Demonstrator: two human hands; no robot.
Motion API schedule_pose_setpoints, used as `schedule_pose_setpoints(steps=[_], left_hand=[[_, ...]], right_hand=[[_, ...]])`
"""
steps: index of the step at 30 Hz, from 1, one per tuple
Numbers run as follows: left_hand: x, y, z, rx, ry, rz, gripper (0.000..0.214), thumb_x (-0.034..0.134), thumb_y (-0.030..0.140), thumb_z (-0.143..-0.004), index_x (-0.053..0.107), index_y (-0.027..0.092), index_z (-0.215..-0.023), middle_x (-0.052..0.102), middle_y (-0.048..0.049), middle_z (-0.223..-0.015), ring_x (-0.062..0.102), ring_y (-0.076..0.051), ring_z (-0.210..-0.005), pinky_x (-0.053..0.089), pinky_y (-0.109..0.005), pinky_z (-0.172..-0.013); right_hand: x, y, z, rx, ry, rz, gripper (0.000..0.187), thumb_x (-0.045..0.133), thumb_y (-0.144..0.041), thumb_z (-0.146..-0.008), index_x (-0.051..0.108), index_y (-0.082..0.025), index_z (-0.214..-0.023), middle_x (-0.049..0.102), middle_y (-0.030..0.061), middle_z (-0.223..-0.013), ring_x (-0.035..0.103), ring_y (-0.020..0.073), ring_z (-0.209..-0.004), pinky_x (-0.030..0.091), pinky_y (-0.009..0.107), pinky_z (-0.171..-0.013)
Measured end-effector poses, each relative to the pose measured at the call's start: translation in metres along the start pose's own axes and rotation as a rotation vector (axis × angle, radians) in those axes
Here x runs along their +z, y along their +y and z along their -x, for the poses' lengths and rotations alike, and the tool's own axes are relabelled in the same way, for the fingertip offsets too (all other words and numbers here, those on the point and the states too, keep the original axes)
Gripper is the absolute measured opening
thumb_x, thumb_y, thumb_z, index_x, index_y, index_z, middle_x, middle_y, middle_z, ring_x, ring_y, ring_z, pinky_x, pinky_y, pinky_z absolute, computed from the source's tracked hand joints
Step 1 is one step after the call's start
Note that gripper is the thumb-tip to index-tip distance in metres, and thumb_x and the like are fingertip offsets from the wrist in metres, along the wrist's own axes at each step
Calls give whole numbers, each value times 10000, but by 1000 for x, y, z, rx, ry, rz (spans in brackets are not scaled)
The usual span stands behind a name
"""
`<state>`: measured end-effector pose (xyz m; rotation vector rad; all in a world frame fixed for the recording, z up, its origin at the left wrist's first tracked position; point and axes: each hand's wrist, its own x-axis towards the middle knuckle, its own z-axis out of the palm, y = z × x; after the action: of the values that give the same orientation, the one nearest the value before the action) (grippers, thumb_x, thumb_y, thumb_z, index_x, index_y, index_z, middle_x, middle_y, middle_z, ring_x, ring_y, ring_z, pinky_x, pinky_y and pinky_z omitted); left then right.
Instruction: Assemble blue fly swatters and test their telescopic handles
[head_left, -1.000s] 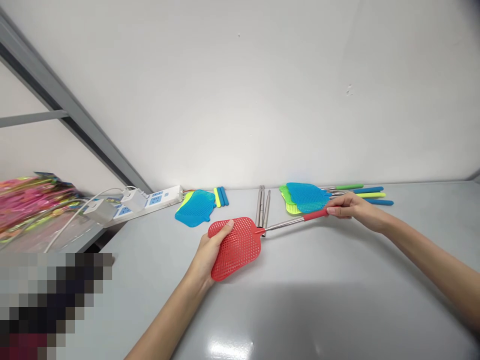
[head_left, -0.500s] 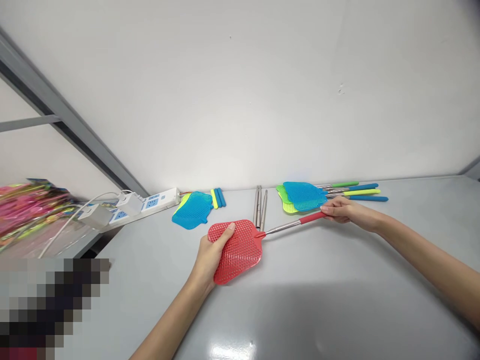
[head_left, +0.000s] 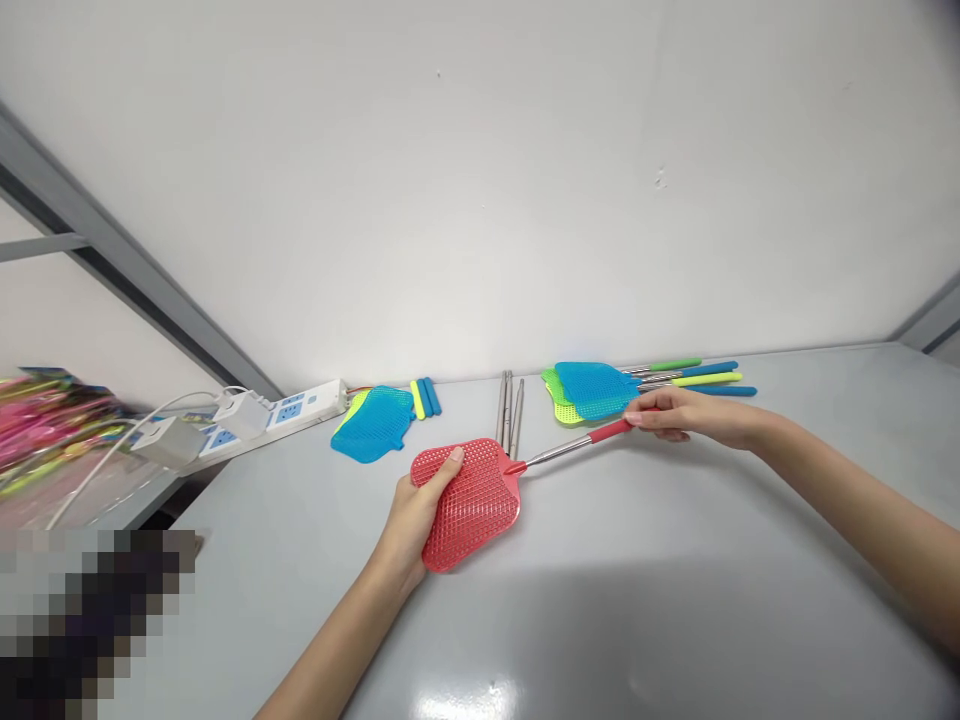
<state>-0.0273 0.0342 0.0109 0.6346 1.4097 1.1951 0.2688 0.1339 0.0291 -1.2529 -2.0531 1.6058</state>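
My left fingers (head_left: 444,474) hold the red swatter (head_left: 480,510) by its flat head. My right fingers (head_left: 658,402) pinch its red handle (head_left: 607,431). It is over the desk (head_left: 600,640). I think both ends need a soft, steady hold, so its metal rod (head_left: 559,451) doesn't bend.
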Motion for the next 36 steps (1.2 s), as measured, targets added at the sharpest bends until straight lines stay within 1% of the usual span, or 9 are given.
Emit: schedule_pose_setpoints(steps=[3,10,14,16,18,20,24,31,36], left_hand=[[-1,2,0,-30,-12,18,354,628,399,-629,592,122,-846,657,-96,-729,622,-207,-583,508,-302,-513],[-6,2,-3,-69,-10,18,388,637,398,-619,598,128,-895,654,-115,-841,629,-213,-648,516,-295,-556],[-7,2,-5,-65,-2,29,387,635,399,-620,602,129,-895,652,-116,-862,628,-212,-664,515,-293,-569],[-7,2,-5,-66,16,34,387,637,396,-619,605,122,-890,654,-117,-845,627,-206,-649,514,-287,-556],[-6,2,-4,-58,31,40,378,636,393,-619,605,118,-877,657,-114,-813,625,-202,-628,510,-280,-530],[-4,1,-4,-34,45,46,354,636,389,-619,605,118,-844,659,-98,-753,619,-193,-581,502,-272,-490],[-2,-2,-3,14,80,44,323,645,385,-606,596,118,-782,649,-72,-655,602,-181,-501,489,-273,-450],[-5,-11,-8,119,107,-13,332,649,406,-583,598,114,-732,634,-47,-617,596,-174,-512,478,-265,-479],[-6,-14,-9,177,116,-47,312,644,400,-593,598,117,-716,635,-42,-634,599,-168,-552,471,-254,-519]], right_hand=[[-5,-5,5,6,26,76,317,477,-498,-733,491,-181,-723,372,-20,-603,294,89,-497,226,238,-482],[-19,1,7,-9,72,236,388,434,-520,-746,464,-166,-591,360,-19,-552,301,94,-504,218,243,-490],[-17,5,1,-48,141,305,416,417,-533,-744,423,-165,-550,324,-28,-524,270,91,-482,203,242,-473],[-14,6,-2,-81,196,340,405,398,-537,-751,440,-170,-584,313,-29,-537,275,97,-489,207,238,-472],[-12,7,-5,-125,232,331,392,364,-531,-771,455,-176,-632,304,-28,-558,282,103,-505,210,237,-477],[-10,8,-6,-164,252,280,402,324,-526,-790,412,-179,-607,276,-30,-559,262,102,-503,203,238,-476],[-6,10,-9,-169,236,247,421,292,-522,-806,296,-181,-558,244,-36,-546,222,96,-488,189,241,-471],[-7,13,-9,-129,154,182,430,268,-498,-829,235,-183,-538,196,-49,-504,163,85,-451,159,256,-457],[-5,15,-9,-97,155,141,432,302,-501,-820,250,-182,-532,219,-50,-492,164,80,-442,139,260,-452]])
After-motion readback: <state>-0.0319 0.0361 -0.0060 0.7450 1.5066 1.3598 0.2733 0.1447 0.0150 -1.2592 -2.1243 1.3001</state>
